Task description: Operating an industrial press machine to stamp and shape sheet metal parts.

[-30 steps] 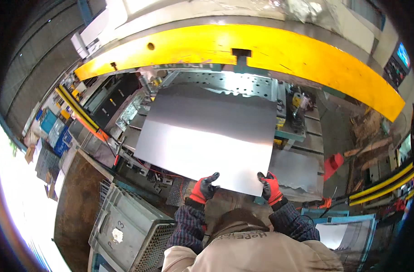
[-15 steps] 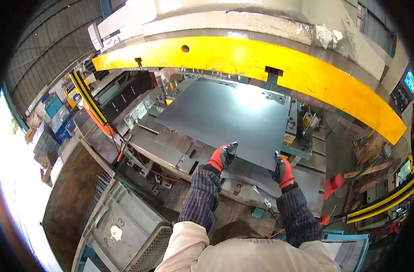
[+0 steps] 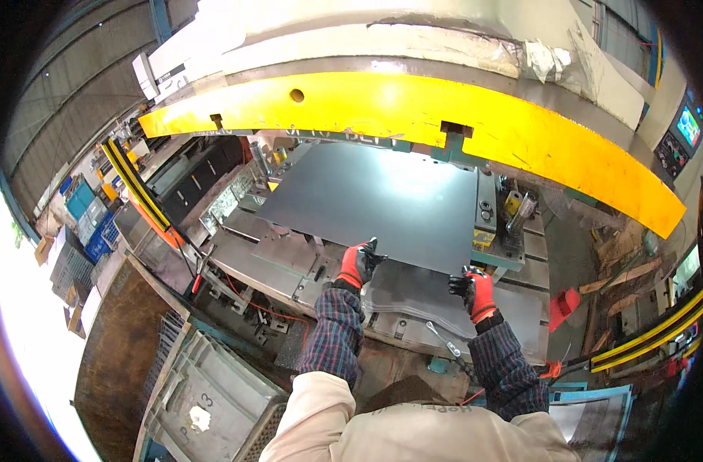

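A flat grey metal sheet (image 3: 374, 202) lies on the lower die of a press, its far edge under the yellow-faced ram (image 3: 382, 92). My left hand (image 3: 359, 263), in a red and black work glove, is at the sheet's near edge with thumb and fingers apart. Close to the near right corner is my right hand (image 3: 473, 292), gloved alike, its fingers spread and partly bent, pointing left. Whether the fingertips still touch the sheet is hard to tell. Below the hands, more thin sheets (image 3: 413, 296) with a wavy near edge rest on the press bed.
A wrench (image 3: 444, 339) lies on the bed's near edge. Yellow and black striped guards (image 3: 140, 185) stand at both sides. A grey plastic crate (image 3: 213, 396) is at lower left beside a rusty bin (image 3: 120, 346). A red object (image 3: 564, 308) sits right of the bed.
The sheet sits slightly farther in, away from me. My right hand has come off the sheet's right corner, and its fingers have spread. My left hand stays by the near edge.
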A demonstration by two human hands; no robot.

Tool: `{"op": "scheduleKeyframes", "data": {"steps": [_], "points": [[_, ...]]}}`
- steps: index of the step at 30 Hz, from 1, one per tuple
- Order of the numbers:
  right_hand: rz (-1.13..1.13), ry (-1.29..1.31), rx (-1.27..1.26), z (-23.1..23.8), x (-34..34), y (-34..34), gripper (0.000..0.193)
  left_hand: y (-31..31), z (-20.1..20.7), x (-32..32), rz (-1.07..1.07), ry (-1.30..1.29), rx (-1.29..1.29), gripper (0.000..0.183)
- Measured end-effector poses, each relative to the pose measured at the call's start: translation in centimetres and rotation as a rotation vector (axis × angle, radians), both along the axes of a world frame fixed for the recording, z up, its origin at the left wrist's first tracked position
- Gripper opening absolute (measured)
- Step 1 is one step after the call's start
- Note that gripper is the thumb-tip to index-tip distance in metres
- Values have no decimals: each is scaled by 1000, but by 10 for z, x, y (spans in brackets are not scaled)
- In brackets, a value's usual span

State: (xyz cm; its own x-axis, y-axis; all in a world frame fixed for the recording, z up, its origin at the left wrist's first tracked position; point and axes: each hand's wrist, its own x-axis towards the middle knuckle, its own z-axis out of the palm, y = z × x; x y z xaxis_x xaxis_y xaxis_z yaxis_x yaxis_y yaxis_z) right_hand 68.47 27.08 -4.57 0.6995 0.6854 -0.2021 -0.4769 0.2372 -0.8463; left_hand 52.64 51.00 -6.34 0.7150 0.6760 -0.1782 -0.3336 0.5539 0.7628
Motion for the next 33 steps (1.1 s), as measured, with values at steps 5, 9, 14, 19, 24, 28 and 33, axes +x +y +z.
{"op": "scheduleKeyframes", "data": {"steps": [5,9,14,19,24,28,33], "points": [[-33,-45,-34,3,-9,22,17,41,-35,-3,220,351,1249,22],[-86,100,-16,6,6,9,16,11,27,13,-45,209,56,23],[68,-53,-30,0,5,15,11,27,7,10,-14,220,302,19],[-61,-175,-38,5,22,16,11,16,30,35,-38,178,105,18],[55,-166,-37,-7,31,19,12,30,10,32,0,106,1,16],[-17,-129,-45,-6,30,19,14,23,26,39,5,275,14,15],[10,-125,-38,-7,25,19,23,21,20,27,-8,258,101,14]]}}
